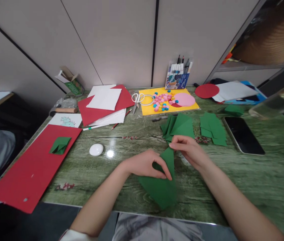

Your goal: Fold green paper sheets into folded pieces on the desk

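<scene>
Green paper (162, 189), folded to a long pointed shape, lies on the tabletop (244, 174) right at its near edge, between your hands. Your left hand (145, 164) presses down on the middle of it, fingers curled over the fold. Your right hand (188, 150) pinches the upper tip between thumb and fingers. Just beyond sit a fan of folded green pieces (178, 127) and a second green stack (213, 129); a phone (243, 135) lies to the right.

Risks, as judged:
- The paper's lower end reaches the tabletop edge; if the left hand eases off, it could slide toward your lap.
- The glossy surface gives little grip, so the fold may creep and crease crooked.
- A hard pull at the pinched tip could tear or bend it.
</scene>
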The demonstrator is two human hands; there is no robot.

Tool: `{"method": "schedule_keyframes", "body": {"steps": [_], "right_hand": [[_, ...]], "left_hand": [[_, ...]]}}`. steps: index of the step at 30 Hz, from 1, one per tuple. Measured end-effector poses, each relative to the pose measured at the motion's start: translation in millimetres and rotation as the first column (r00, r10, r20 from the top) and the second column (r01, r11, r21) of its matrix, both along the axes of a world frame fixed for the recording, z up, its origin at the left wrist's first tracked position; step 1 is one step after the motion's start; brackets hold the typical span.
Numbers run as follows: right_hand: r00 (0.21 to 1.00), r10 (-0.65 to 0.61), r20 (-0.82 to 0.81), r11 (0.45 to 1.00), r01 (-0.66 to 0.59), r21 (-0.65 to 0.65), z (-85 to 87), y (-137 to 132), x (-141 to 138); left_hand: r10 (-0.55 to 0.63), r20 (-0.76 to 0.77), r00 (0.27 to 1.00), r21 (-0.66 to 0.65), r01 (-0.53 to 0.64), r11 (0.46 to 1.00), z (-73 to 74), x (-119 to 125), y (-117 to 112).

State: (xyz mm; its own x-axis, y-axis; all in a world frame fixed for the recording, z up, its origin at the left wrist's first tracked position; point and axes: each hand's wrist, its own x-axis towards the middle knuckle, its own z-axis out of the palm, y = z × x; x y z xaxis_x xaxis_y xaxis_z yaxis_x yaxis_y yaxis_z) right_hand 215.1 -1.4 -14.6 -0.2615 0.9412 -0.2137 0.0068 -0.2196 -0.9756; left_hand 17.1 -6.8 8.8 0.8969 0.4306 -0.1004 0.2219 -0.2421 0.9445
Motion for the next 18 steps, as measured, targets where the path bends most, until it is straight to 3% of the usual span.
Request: {"method": "schedule_keyframes", "body": {"steps": [6, 9, 11, 15, 18], "right_hand": [[0.996, -0.088, 0.001, 0.995, 0.088, 0.054, -13.5, 6.3, -3.7], [0.978, -0.189, -0.084, 0.980, 0.194, 0.044, -11.9, 9.3, 2.3], [0.977, -0.201, -0.073, 0.979, 0.202, 0.008, -7.5, 9.1, 5.7], [0.998, -0.053, -0.021, 0.996, 0.052, -0.070, 1.4, 3.6, 5.7], [0.999, 0.046, -0.011, 0.999, -0.046, -0.026, 4.7, -0.8, 3.3]], "left_hand": [[-0.010, -0.050, 0.999, 0.021, 0.012, 1.000, -2.8, -4.5, 5.3], [-0.049, -0.050, 0.998, 0.008, 0.049, 0.999, -1.5, -4.9, 5.0], [0.001, -0.016, 1.000, 0.024, 0.000, 1.000, 0.5, -5.5, 5.0], [0.076, 0.000, 0.997, 0.056, -0.076, 0.996, 4.1, -7.5, 5.9], [0.070, -0.002, 0.998, 0.078, -0.070, 0.995, 4.0, -7.0, 5.3]]}}
